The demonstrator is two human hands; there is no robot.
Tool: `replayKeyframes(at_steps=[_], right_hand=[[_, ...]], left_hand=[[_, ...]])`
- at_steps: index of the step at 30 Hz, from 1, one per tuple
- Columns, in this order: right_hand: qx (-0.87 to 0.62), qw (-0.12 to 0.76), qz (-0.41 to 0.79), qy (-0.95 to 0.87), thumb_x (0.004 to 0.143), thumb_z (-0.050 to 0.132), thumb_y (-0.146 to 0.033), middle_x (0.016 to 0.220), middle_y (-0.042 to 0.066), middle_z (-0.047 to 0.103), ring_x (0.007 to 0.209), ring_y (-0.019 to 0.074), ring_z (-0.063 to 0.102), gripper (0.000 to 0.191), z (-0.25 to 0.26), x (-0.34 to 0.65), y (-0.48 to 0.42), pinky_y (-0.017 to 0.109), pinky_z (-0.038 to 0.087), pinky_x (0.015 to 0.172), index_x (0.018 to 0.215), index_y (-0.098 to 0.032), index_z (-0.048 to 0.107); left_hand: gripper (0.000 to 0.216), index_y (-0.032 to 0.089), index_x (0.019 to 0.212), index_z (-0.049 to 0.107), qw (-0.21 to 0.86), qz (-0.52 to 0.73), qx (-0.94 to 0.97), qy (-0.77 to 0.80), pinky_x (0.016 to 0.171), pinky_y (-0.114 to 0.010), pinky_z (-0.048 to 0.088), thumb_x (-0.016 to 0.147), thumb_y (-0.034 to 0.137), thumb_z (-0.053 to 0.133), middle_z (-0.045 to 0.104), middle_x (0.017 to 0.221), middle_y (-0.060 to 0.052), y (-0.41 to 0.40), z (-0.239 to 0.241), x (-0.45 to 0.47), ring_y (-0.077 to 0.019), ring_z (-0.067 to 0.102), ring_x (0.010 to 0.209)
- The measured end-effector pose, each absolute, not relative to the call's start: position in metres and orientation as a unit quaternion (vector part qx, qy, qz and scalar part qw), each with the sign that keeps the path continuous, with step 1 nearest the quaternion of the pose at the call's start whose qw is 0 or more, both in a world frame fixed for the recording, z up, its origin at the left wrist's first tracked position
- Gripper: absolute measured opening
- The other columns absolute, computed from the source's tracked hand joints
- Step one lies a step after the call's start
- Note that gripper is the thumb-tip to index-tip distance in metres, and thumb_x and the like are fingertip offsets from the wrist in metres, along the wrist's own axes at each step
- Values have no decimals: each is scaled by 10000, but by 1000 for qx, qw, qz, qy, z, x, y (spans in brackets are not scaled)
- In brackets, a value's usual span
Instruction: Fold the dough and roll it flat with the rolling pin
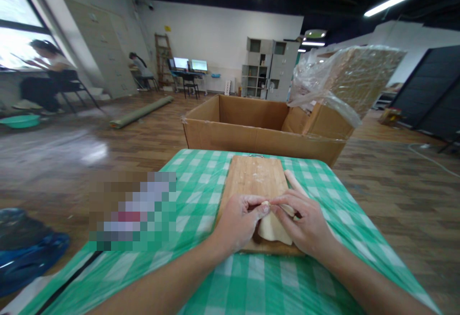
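Note:
A thin, pale sheet of dough (275,231) hangs slanted over the near end of a wooden cutting board (247,174). My left hand (237,221) pinches its top edge between thumb and forefinger. Close beside it, my right hand (307,219) grips the same edge, the two sets of fingertips nearly touching. Part of the sheet is hidden behind my right fingers. Whitish flour marks show on the far half of the board. To the right of the board lies a light rolling pin (295,182), its near end covered by my right hand.
A green-and-white checked cloth (196,181) covers the table. A blurred-out object (132,209) lies at the left edge. Beyond the table stands a large open cardboard box (251,133) with plastic wrap (323,85). Two people sit farther back on the left.

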State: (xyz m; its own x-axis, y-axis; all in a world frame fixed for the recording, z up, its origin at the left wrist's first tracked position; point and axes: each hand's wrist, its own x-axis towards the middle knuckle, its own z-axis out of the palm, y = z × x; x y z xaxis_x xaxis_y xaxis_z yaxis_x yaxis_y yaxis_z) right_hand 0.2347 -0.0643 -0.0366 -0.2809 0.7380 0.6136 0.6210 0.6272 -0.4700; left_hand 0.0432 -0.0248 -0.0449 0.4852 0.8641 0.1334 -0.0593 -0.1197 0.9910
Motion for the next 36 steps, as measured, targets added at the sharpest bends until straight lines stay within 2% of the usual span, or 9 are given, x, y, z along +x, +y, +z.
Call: replayKeyframes(at_steps=[3,8,13,20,23,28,30,34,36], right_hand=[[-429,434,71,-789,960,633,-220,911,-3,741,863,209,701,124,-37,234,-64,400,542,856,1020,-293,713],[-462,471,71,-748,967,629,-278,910,-5,746,845,223,698,81,-34,235,-62,453,490,964,982,-287,708],[-463,457,92,-754,970,626,-298,890,-11,737,807,211,682,89,-34,236,-61,506,404,1085,945,-281,710],[-444,443,100,-772,963,638,-293,843,-29,730,803,196,690,91,-33,237,-61,526,385,1121,965,-300,728],[-445,431,114,-776,966,636,-301,838,-25,729,796,191,691,96,-32,237,-61,522,430,1079,953,-294,731],[-468,437,157,-752,974,623,-357,916,10,744,848,206,700,138,-38,235,-62,412,573,850,979,-262,723],[-480,449,186,-731,965,637,-387,914,16,743,852,212,706,172,-41,234,-62,384,593,801,1057,-257,704],[-480,459,245,-706,960,646,-426,920,35,756,814,230,726,378,-45,235,-62,359,611,691,1306,-273,628],[-480,445,221,-723,977,623,-412,938,42,776,838,246,739,351,-44,235,-62,410,614,765,1304,-292,667]], left_hand=[[235,156,880,811,596,396,626,310,655,-236,438,860,373,724,727,776,-47,-24,-44,44,-169,611,765],[462,175,1066,727,708,400,505,288,628,-212,481,735,468,862,728,784,-19,-20,-50,48,-130,637,680],[408,145,833,682,710,408,471,327,617,-207,517,693,462,897,704,747,-17,-21,-46,45,-118,644,657],[423,121,847,731,706,363,510,332,699,-291,581,681,474,894,724,794,-50,-23,-36,40,-166,688,715],[406,128,856,732,702,359,520,329,691,-296,573,700,474,879,719,793,-45,-23,-39,41,-162,677,697],[336,149,898,735,641,410,564,321,691,-261,521,755,434,840,729,850,-47,-21,-46,45,-162,660,746],[305,150,919,738,611,432,580,320,736,-272,515,776,405,823,742,895,-62,-21,-46,46,-182,670,807],[252,148,917,724,574,466,581,339,740,-282,501,821,376,772,737,879,-61,-19,-42,44,-189,662,810],[235,147,909,714,565,476,578,347,728,-276,489,832,365,757,726,863,-54,-18,-41,42,-179,648,791]])
